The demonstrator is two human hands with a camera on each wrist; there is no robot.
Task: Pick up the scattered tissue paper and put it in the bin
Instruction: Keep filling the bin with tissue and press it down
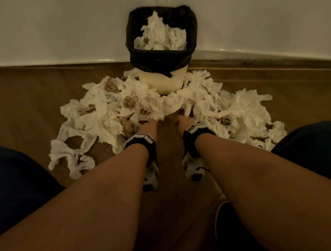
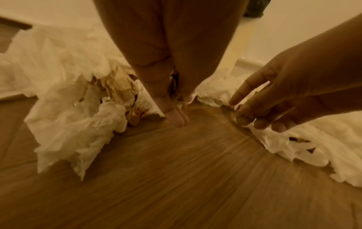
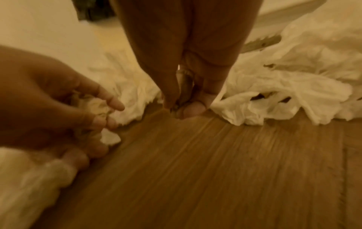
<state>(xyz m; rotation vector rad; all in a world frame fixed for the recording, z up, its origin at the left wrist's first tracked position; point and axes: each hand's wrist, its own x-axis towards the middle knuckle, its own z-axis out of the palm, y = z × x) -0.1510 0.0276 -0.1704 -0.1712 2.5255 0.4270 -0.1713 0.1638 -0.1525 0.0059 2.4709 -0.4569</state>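
Observation:
A cream bin point(image 1: 163, 82) with a black liner stands against the wall, with white tissue point(image 1: 161, 32) heaped inside it. Crumpled white tissue lies on the wooden floor in a left pile point(image 1: 104, 114) and a right pile point(image 1: 238, 111), with brown wads point(image 1: 129, 102) mixed in. My left hand point(image 1: 150, 126) is down at the left pile's edge. Its fingers point(image 3: 105, 114) curl round a bit of white tissue point(image 3: 96, 106). My right hand point(image 1: 180, 124) reaches the right pile and pinches a small greyish scrap point(image 3: 184, 93) between thumb and fingertips point(image 2: 246, 119).
A strip of bare wooden floor point(image 1: 168, 145) runs between the two piles up to the bin. A white wall with a skirting board point(image 1: 37, 64) is behind. My knees in dark blue cloth point(image 1: 17, 186) flank the arms, and a dark shoe point(image 1: 228, 229) is below.

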